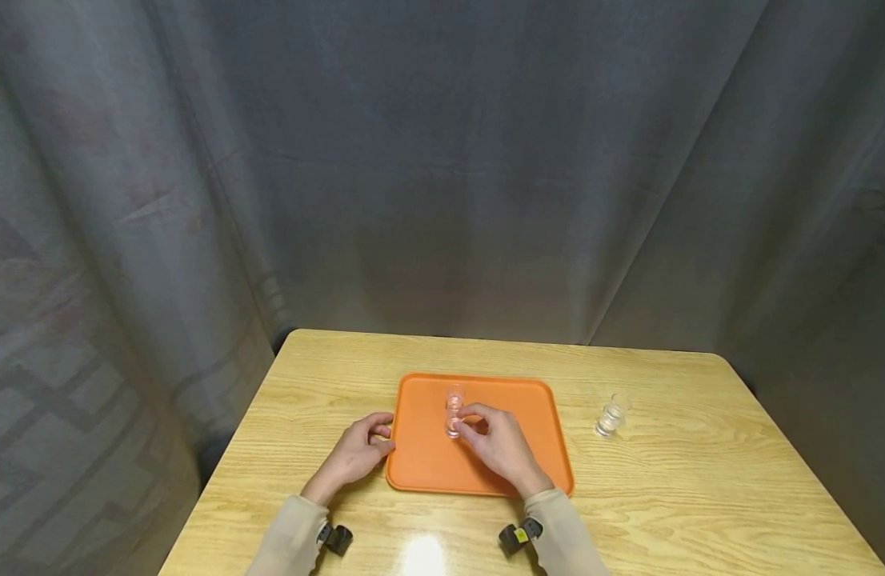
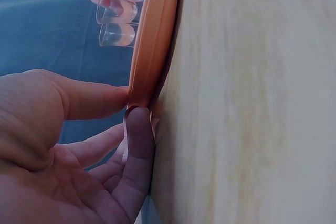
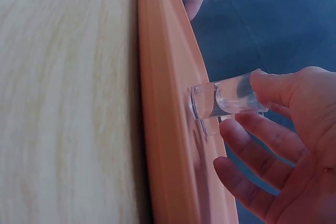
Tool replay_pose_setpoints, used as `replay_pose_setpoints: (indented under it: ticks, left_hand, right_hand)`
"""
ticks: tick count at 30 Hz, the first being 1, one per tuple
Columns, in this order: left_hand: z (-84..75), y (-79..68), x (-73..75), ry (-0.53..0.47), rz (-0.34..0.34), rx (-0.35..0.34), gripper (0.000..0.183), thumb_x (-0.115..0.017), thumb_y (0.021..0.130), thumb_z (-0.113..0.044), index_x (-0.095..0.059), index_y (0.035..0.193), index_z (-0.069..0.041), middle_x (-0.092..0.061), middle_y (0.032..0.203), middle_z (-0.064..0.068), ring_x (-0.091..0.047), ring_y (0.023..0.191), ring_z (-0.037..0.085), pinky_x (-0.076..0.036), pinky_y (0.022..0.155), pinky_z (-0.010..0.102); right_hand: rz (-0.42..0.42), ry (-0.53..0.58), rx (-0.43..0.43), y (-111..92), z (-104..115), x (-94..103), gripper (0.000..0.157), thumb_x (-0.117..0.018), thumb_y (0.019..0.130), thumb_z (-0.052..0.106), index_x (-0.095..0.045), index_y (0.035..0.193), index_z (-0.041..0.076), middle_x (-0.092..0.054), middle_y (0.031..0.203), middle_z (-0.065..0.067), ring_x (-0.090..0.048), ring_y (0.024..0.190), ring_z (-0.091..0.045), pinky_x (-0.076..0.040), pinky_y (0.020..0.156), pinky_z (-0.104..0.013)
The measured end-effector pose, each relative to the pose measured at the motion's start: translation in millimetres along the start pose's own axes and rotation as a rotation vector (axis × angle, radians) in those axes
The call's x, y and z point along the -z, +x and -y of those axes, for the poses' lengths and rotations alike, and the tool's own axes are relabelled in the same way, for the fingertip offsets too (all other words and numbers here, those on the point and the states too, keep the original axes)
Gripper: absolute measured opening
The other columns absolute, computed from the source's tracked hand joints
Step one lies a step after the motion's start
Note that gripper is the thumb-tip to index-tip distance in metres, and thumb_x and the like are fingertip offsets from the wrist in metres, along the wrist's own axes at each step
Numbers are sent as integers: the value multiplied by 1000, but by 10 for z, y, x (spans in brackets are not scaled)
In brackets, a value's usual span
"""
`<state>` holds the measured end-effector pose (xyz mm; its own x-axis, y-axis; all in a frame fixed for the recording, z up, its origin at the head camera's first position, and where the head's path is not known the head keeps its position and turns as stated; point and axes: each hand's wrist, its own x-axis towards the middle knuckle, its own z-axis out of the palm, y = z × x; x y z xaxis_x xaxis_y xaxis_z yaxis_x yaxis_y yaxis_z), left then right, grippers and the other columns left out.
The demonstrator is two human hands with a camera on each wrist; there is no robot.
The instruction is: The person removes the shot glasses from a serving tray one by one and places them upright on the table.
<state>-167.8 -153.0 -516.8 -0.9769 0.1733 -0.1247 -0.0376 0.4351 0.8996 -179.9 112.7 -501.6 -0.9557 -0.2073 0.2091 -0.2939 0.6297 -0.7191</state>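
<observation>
An orange tray (image 1: 428, 472) lies on the table with two small clear shot glasses on it, one behind the other. My right hand (image 1: 502, 448) pinches the nearer shot glass (image 3: 207, 100) by its upper part, thumb on one side and fingertips on the other. This glass stands upright, its base at the tray surface. Close behind it is the farther shot glass (image 2: 116, 34), partly hidden in the right wrist view. My left hand (image 1: 356, 454) grips the tray's left edge, the thumb (image 2: 100, 100) on the rim and a finger lower against its side.
Right of the tray, another clear glass (image 1: 610, 418) stands on the wooden table (image 1: 702, 480). Grey curtains (image 1: 442, 176) hang behind the table and along its sides. Black cameras are strapped to both wrists.
</observation>
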Motion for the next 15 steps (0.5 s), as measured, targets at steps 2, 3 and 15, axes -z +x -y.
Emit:
replay_pose_setpoints:
  ticks: [2,3,15]
  left_hand:
    - [-1,3,-3,1,-2,0,47,-66,90,-4,-55,136,0,-61,103,10,-56,81,15,-46,62,21]
    - [-1,5,-4,2,-4,0,47,-66,90,-5,-55,136,0,-61,103,10,-56,81,15,-46,62,21]
    - [4,5,-3,-12,-7,6,47,-66,90,-4,-55,136,1,-61,103,10,-56,81,16,-46,61,21]
  right_hand:
    - [-3,1,0,0,0,5,14,-75,89,27,-75,103,24,-74,98,10,-66,79,-5,-53,73,-23]
    - [-4,1,-1,-1,0,6,14,-75,89,27,-75,103,24,-74,97,10,-67,79,-6,-53,73,-23]
    - [-2,18,-5,-2,-2,45,14,-74,90,32,-75,102,25,-75,99,7,-69,81,-10,-54,72,-24]
